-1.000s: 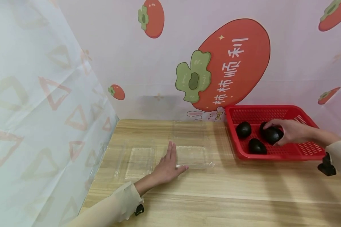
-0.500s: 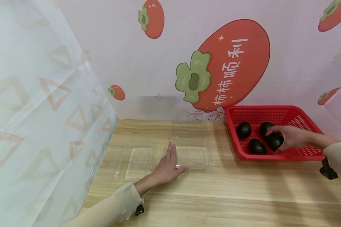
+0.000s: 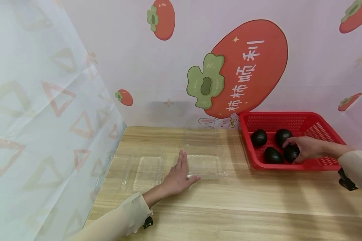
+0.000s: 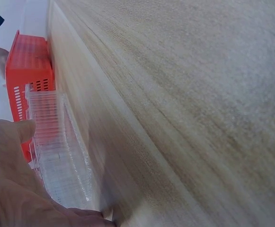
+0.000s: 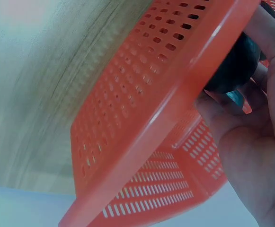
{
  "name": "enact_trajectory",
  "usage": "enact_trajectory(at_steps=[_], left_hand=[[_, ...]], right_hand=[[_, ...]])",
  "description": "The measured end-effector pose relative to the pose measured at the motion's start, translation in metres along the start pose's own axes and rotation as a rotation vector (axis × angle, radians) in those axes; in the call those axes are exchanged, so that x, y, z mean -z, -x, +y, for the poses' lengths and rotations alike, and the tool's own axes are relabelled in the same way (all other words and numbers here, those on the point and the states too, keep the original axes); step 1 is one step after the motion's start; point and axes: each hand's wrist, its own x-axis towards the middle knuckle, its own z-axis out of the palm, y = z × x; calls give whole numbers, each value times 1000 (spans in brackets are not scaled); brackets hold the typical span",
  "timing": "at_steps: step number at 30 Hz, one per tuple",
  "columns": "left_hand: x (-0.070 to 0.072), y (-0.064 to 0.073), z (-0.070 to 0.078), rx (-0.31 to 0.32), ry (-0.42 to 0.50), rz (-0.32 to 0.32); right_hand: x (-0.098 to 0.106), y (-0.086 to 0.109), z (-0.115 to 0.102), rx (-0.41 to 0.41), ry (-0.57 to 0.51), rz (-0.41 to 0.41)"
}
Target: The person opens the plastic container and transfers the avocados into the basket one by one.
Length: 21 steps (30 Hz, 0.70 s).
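In the head view my right hand (image 3: 309, 149) reaches into the red plastic basket (image 3: 251, 155). Its thumb and fingers grip a dark avocado (image 3: 290, 154) low in the basket; the right wrist view shows a dark avocado (image 5: 236, 66) between them. Three more dark avocados lie around it: one at the left (image 3: 258, 137), one behind (image 3: 282, 136), one in front (image 3: 273, 155). My left hand (image 3: 177, 177), fingers straight, lies at the near left corner of a clear plastic box (image 3: 205, 164). Whether it presses on the box I cannot tell.
A second clear plastic box (image 3: 147, 172) sits left of my left hand on the wooden table (image 3: 223, 214). Both boxes seem to have see-through lids folded open, faint to see. A printed sheet (image 3: 163, 73) covers the back wall, and another sheet (image 3: 48, 117) closes off the left side.
My right hand has moved slightly right and toward me with the avocado, lowering it beside the front one; the avocado behind shows more fully. My left hand has stayed in place.
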Motion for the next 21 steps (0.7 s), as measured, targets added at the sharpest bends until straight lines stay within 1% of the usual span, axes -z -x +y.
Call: enact_trajectory(at_steps=[5,11,21], left_hand=[[-1,-1,0,-1,3,-2],[-1,-2,0,-2,2,-2],[0,0,1,8,6,-2]], right_hand=[[-1,-3,3,-8,-4,-17],[-4,-4,4,-1,22,-20],[-10,-6,6,35,29,17]])
